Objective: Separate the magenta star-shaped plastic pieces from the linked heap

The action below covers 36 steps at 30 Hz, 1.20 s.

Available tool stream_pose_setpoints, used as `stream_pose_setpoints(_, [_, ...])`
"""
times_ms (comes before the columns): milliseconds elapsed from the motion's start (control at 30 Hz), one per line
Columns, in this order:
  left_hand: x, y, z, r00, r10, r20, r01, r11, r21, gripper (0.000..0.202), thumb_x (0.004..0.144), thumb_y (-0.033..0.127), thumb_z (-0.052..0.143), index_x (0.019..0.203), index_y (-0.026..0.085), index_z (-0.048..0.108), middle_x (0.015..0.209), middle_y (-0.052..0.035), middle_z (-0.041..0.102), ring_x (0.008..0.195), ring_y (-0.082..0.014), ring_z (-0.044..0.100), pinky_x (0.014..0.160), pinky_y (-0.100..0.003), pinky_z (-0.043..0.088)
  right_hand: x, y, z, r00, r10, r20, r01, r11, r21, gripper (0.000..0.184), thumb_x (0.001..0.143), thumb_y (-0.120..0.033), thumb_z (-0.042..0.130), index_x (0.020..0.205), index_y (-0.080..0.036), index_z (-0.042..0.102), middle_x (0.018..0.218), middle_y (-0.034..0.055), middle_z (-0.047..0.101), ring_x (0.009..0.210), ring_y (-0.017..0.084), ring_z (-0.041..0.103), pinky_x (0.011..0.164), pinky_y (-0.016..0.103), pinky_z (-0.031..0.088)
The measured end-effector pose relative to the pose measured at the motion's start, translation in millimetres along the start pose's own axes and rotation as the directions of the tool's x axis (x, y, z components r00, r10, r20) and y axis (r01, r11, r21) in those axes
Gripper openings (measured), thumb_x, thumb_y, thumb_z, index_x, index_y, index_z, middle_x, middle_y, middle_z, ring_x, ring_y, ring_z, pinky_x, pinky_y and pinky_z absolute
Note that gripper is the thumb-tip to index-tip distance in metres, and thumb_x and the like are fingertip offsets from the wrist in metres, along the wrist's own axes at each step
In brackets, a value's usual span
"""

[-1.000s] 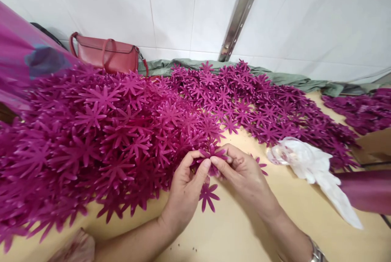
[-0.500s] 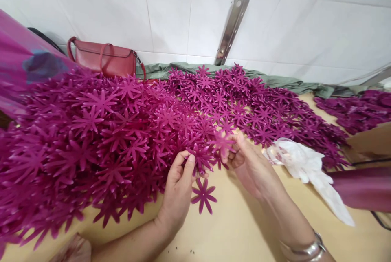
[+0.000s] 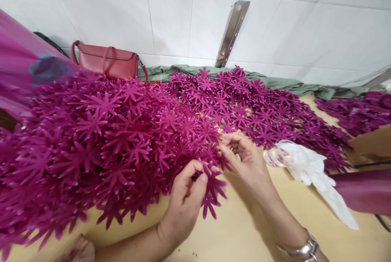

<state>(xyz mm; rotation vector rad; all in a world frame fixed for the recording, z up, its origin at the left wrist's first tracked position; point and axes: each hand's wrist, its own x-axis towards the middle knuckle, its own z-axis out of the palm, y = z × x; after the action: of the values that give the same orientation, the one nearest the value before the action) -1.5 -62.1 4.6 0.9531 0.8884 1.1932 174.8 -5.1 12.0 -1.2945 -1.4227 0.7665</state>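
My left hand (image 3: 186, 199) pinches a small stack of magenta plastic flower pieces (image 3: 212, 180) between thumb and fingers, just above the tan table (image 3: 238, 229). One more flower piece (image 3: 208, 207) lies flat on the table under that stack. My right hand (image 3: 244, 158) hovers to the right with fingers loosely curled and apart, nothing visible in it, its fingertips close to the edge of the big heap of magenta flower pieces (image 3: 91, 131). A metal bracelet (image 3: 301, 249) sits on my right wrist.
A spread layer of the same flower pieces (image 3: 259, 107) covers the back of the table. A white crumpled plastic bag (image 3: 308, 170) lies at the right, a red handbag (image 3: 106, 60) stands at the tiled wall, green cloth (image 3: 293, 82) runs along the back.
My right hand let go of the flower piece it held and opened near the heap. My left hand drew its small stack down and toward me.
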Motion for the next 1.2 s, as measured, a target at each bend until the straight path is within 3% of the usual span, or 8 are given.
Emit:
stream_pose_setpoints(133, [-13, 17, 3.3, 0.976, 0.101, 0.194, -0.131, 0.981, 0.145, 0.022, 0.098, 0.035, 0.059, 0.084, 0.02, 0.066, 0.089, -0.0078, 0.065, 0.079, -0.0202, 0.062, 0.072, -0.032, 0.056, -2, 12, 9, 0.988, -0.083, 0.132, 0.115, 0.961, -0.251, 0.025, 0.086, -0.033, 0.076, 0.11, -0.026, 0.073, 0.104, 0.0072, 0.068, 0.097, 0.026, 0.063, 0.091, 0.043, 0.051])
stream_pose_setpoints(200, [-11, 34, 1.5, 0.979, 0.127, 0.162, -0.148, 0.981, 0.124, 0.019, 0.098, 0.032, 0.059, 0.086, 0.02, 0.068, 0.09, -0.0079, 0.067, 0.08, -0.0202, 0.063, 0.071, -0.031, 0.056, -2, 18, 12, 0.986, -0.119, 0.12, 0.148, 0.948, -0.281, 0.01, 0.086, -0.029, 0.073, 0.095, -0.025, 0.075, 0.096, 0.0074, 0.066, 0.093, 0.027, 0.063, 0.088, 0.044, 0.051])
stream_pose_setpoints(300, [0, 68, -12.6, 0.975, 0.19, -0.113, -0.199, 0.977, -0.07, 0.015, 0.096, 0.033, 0.063, 0.087, 0.021, 0.067, 0.101, -0.0068, 0.071, 0.082, -0.0188, 0.067, 0.07, -0.029, 0.057, -4, 17, 13, 0.996, -0.076, 0.042, 0.082, 0.981, -0.176, 0.008, 0.086, -0.032, 0.072, 0.086, -0.025, 0.069, 0.095, 0.0072, 0.066, 0.085, 0.024, 0.063, 0.077, 0.039, 0.052])
stream_pose_setpoints(467, [6, 87, -36.1, 0.83, 0.249, -0.499, -0.374, 0.912, -0.169, 0.009, 0.095, 0.029, 0.063, 0.09, 0.021, 0.064, 0.093, -0.0006, 0.07, 0.079, -0.0135, 0.068, 0.073, -0.023, 0.056, -6, -15, 18, 0.989, -0.128, 0.07, 0.136, 0.984, -0.115, 0.007, 0.087, -0.025, 0.068, 0.083, -0.026, 0.062, 0.114, 0.0063, 0.069, 0.111, 0.027, 0.063, 0.091, 0.039, 0.05])
stream_pose_setpoints(600, [-5, 61, -32.0, 0.978, 0.023, -0.208, -0.054, 0.988, -0.143, 0.017, 0.093, 0.037, 0.071, 0.093, 0.021, 0.068, 0.087, 0.0002, 0.065, 0.077, -0.0124, 0.061, 0.072, -0.021, 0.051, 7, -33, 20, 0.948, -0.092, 0.304, 0.16, 0.965, -0.208, 0.01, 0.093, -0.028, 0.058, 0.09, -0.027, 0.068, 0.092, 0.0039, 0.074, 0.084, 0.025, 0.069, 0.074, 0.038, 0.052])
stream_pose_setpoints(833, [-3, 57, -22.3, 0.956, 0.063, -0.287, -0.092, 0.992, -0.088, 0.022, 0.093, 0.046, 0.07, 0.093, 0.024, 0.066, 0.088, 0.0012, 0.061, 0.079, -0.013, 0.055, 0.072, -0.021, 0.048, 25, -32, 10, 0.923, -0.32, 0.213, 0.374, 0.875, -0.307, 0.017, 0.093, -0.035, 0.063, 0.087, -0.028, 0.077, 0.123, 0.0089, 0.076, 0.115, 0.034, 0.067, 0.102, 0.054, 0.047])
stream_pose_setpoints(967, [-7, 39, -9.3, 0.997, -0.076, 0.007, 0.077, 0.996, -0.052, 0.036, 0.088, 0.055, 0.073, 0.085, 0.02, 0.063, 0.074, 0.0018, 0.052, 0.068, -0.0124, 0.046, 0.065, -0.023, 0.046, 19, -27, 16, 0.971, -0.187, 0.147, 0.21, 0.965, -0.159, 0.018, 0.095, -0.04, 0.064, 0.094, -0.027, 0.076, 0.102, 0.0074, 0.076, 0.097, 0.028, 0.069, 0.09, 0.044, 0.052])
stream_pose_setpoints(1200, [-5, 17, -20.2, 0.998, 0.02, -0.062, -0.016, 0.997, 0.072, 0.026, 0.098, 0.047, 0.064, 0.092, 0.022, 0.063, 0.084, 0.0001, 0.056, 0.08, -0.0146, 0.049, 0.075, -0.023, 0.044, 16, -14, 19, 0.982, 0.078, 0.174, -0.087, 0.995, 0.044, 0.037, 0.096, -0.054, 0.063, 0.076, -0.023, 0.057, 0.069, -0.0028, 0.052, 0.064, 0.015, 0.045, 0.06, 0.028, 0.04])
